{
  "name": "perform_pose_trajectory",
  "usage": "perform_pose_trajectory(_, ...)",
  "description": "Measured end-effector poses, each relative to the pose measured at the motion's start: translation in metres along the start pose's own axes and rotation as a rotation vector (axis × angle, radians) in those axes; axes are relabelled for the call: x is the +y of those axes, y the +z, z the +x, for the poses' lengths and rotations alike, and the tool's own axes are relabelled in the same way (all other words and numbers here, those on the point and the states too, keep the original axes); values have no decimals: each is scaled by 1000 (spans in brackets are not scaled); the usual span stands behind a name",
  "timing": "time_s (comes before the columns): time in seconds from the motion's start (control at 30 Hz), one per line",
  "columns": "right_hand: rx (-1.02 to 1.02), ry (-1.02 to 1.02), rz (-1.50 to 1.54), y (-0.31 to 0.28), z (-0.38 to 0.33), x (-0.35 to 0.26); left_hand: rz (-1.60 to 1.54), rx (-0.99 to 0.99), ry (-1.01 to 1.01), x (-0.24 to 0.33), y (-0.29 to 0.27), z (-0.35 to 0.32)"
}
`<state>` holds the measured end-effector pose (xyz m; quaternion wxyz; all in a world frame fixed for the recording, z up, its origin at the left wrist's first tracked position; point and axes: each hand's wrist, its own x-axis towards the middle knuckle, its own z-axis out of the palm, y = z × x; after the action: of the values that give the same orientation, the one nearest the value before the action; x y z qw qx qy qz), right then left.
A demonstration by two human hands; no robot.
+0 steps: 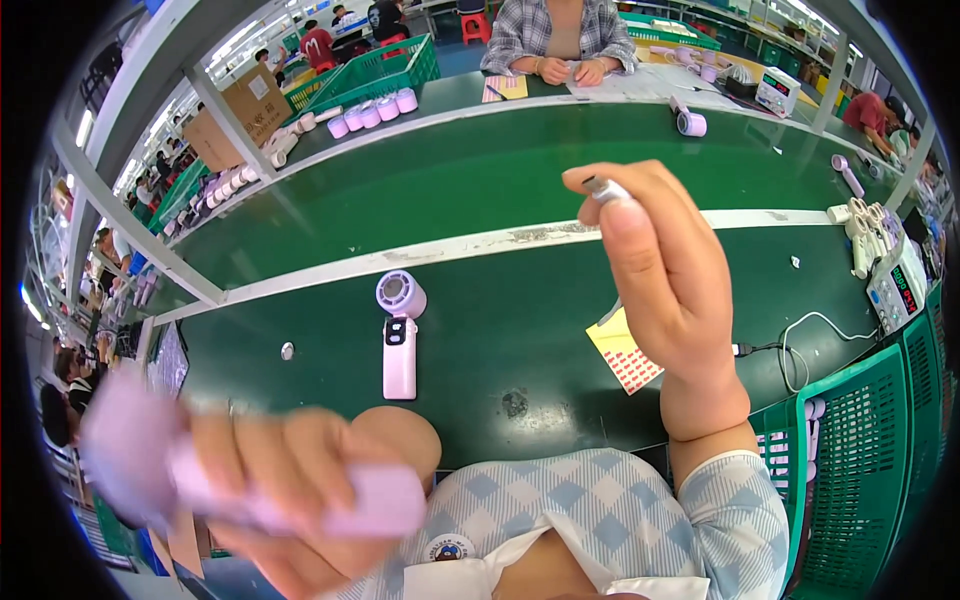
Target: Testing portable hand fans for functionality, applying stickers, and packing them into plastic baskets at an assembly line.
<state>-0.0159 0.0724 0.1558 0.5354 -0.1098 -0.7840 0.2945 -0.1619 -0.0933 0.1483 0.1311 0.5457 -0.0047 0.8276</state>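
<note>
My left hand [285, 470], smeared by motion at the lower left, is wrapped round the handle of a light purple handheld fan [385, 500]. The fan's round head points to the left. Raised over the bench at centre right, my right hand [675, 280] pinches a cable plug [608, 190] with a white body and a metal tip between thumb and finger. Part of its cable is hidden behind the hand. Another purple handheld fan [399, 360] lies on the green bench between my hands, its head at the far end. Beside my right wrist lies a yellow sheet of red stickers [630, 355].
At the right stand a power supply [897, 290] with a lit display and a white cable [800, 325]. Green crates [850, 480] sit by my right side. A white rail [450, 250] crosses the bench. Across it sits a person [560, 40], near several purple fan heads [375, 112].
</note>
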Motion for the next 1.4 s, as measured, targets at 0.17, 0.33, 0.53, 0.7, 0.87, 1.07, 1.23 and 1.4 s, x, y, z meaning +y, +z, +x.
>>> perform_pose_trajectory(0.17,-7,64,132,3,-5,-2,194,-5,-128,-31,2,5)
perform_pose_trajectory(0.33,-152,-8,69,-2,-9,-6,184,-109,-606,-80,-8,11)
perform_pose_trajectory(0.53,-308,-145,113,-14,-7,2,10,-237,-676,-85,-16,2)
perform_pose_trajectory(0.7,-237,-261,71,-12,-7,2,151,-501,-661,-92,-24,8)
perform_pose_trajectory(0.87,-444,-275,36,-22,-1,13,-147,-261,-859,-99,-27,-2)
perform_pose_trajectory(1.07,-378,-89,43,-22,-3,11,-280,-276,-854,-105,-32,-4)
perform_pose_trajectory(1.23,-294,93,-29,-13,-7,-4,-195,-229,-811,-106,-27,-6)
perform_pose_trajectory(1.4,-277,71,0,-9,-6,-4,-123,-182,-765,-114,-24,-4)
